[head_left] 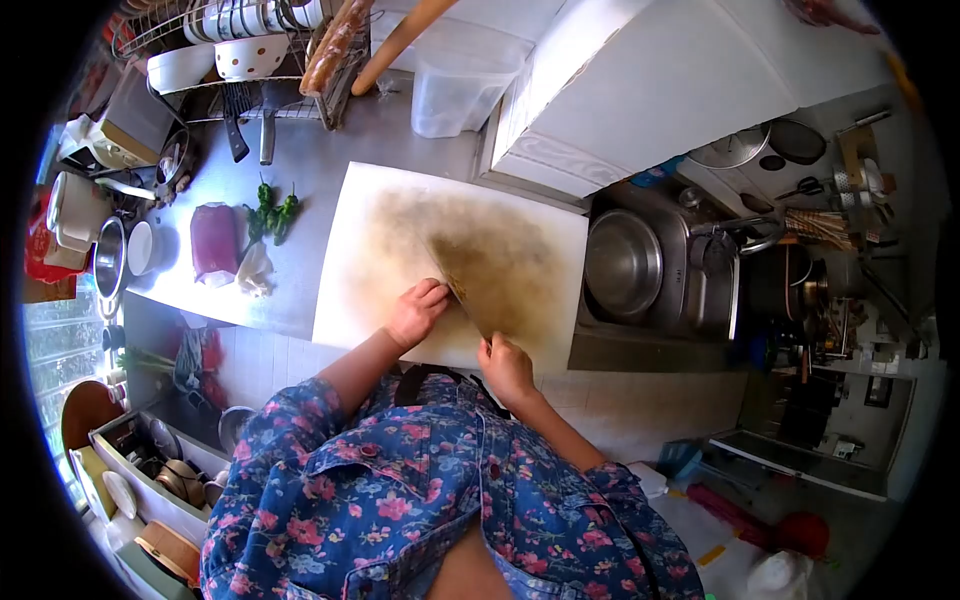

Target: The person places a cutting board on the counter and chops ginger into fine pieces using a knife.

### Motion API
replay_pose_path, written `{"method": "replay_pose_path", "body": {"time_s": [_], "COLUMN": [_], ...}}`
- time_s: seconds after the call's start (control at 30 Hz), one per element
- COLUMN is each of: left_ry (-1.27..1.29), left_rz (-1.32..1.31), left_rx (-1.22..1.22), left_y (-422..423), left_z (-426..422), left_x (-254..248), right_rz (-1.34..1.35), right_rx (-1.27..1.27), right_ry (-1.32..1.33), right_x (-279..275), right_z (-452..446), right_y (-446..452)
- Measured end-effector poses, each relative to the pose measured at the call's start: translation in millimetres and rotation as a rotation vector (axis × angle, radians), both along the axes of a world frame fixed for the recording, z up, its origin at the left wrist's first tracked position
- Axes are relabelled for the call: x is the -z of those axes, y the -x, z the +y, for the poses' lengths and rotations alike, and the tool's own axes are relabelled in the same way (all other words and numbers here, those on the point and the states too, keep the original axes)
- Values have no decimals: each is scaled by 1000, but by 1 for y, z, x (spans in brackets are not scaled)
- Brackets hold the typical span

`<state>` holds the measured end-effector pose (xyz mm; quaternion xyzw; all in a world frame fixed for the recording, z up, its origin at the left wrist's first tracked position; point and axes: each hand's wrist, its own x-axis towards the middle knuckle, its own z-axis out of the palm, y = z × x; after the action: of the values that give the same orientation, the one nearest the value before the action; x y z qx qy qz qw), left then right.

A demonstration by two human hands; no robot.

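A white cutting board [385, 225] with a large brown stain lies on the metal counter. My right hand [507, 368] is wrapped round the handle of a knife [468, 313] near the board's front edge. The blade slants up and to the left across the board. My left hand [418, 313] rests on the board beside the blade, its fingers curled and pressed together against a small piece that is too small to name. Tiny brownish bits lie along the blade near the left fingertips.
Left of the board are green peppers [272, 213], a pink package [214, 243], a clear plastic bag [254, 270] and a white cup [143, 247]. A dish rack [290, 108] stands behind. On the right, a sink [676, 265] holds a metal basin [622, 262].
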<state>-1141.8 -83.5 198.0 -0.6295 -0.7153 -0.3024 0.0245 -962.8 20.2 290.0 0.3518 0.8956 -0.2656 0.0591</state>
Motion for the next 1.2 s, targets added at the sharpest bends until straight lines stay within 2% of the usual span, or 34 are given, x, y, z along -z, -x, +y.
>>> {"method": "replay_pose_path", "body": {"time_s": [0.17, 0.37, 0.47, 0.6, 0.9, 1.1, 1.2], "left_ry": [-21, -37, -4, -25, -24, -10, -18], "left_rz": [18, 4, 10, 25, 35, 68, 15], "left_rx": [7, 3, 6, 7, 22, 13, 13], "left_y": [3, 0, 2, 1, 1, 2, 1], "left_z": [1, 2, -1, 0, 0, -3, -4], "left_x": [-7, -4, -11, -5, -10, -12, -8], "right_rz": [120, -18, -94, 76, 39, -67, 40], "right_rx": [23, 2, 31, 22, 18, 24, 8], "right_ry": [17, 84, 62, -28, 81, 23, -28], "right_x": [5, -43, -34, 10, -33, -2, 10], "right_z": [3, 7, 3, -8, 3, -3, -6], "right_y": [-2, -5, 1, 7, 0, 8, 13]}}
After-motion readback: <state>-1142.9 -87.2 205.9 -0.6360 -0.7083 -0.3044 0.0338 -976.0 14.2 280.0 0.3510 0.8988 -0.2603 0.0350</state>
